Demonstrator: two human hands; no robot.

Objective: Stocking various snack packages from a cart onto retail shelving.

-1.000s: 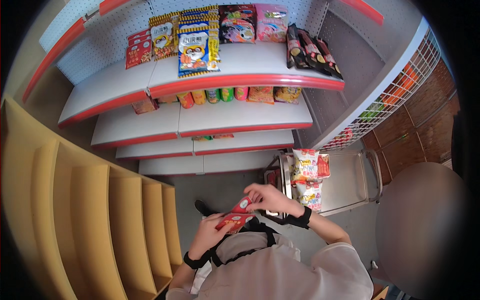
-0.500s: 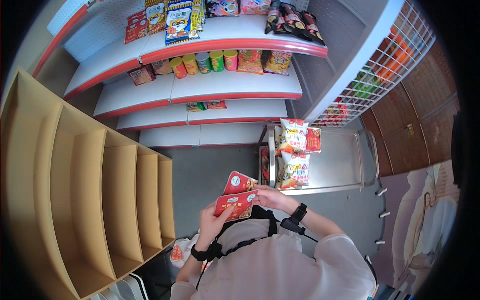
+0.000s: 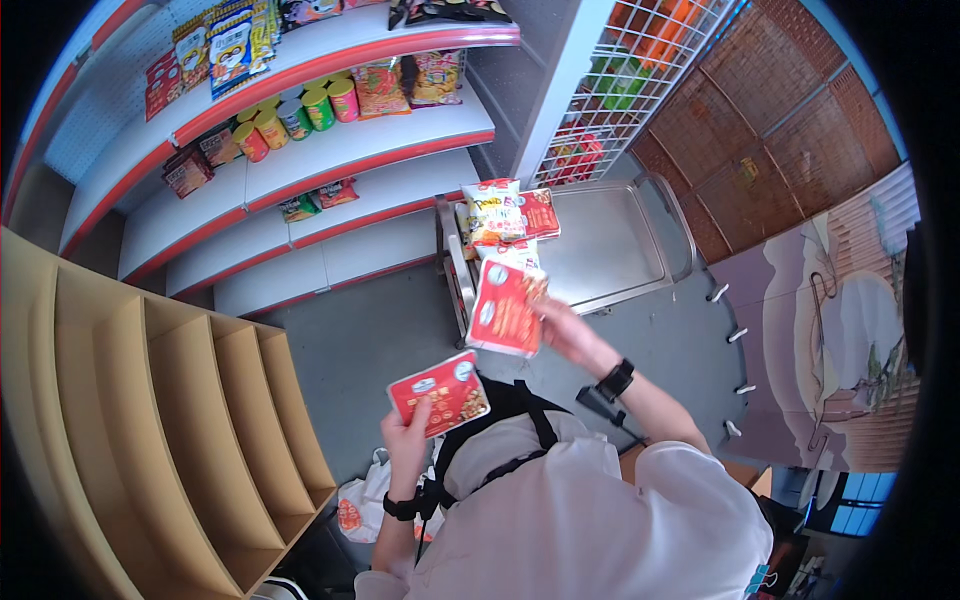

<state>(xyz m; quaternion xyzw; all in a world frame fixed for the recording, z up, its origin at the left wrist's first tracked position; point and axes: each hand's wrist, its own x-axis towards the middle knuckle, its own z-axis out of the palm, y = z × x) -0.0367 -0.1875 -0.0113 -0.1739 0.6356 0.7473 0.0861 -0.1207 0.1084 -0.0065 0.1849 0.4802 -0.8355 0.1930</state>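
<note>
My left hand [image 3: 408,430] grips one flat red snack pack [image 3: 440,388] at its lower left, above my lap. My right hand [image 3: 560,325], slightly blurred, pinches a second red pack [image 3: 503,308] by its right edge and holds it up over the near end of a metal trolley [image 3: 605,248]. On that trolley, white snack bags [image 3: 493,208] lie piled beside another red pack [image 3: 538,214]; part of the pile is hidden behind the pack in my right hand.
Store shelves [image 3: 370,185] with bags and cans stand ahead, a wire rack [image 3: 625,75] beside them. An empty-looking wooden cubby unit [image 3: 175,420] is at left. A painted panel [image 3: 810,340] stands at right. A plastic bag [image 3: 370,505] lies low behind my left arm.
The two red packs, held together earlier, are now apart: my right hand has lifted one forward toward the trolley, while my left keeps the other. The view has swung toward the right.
</note>
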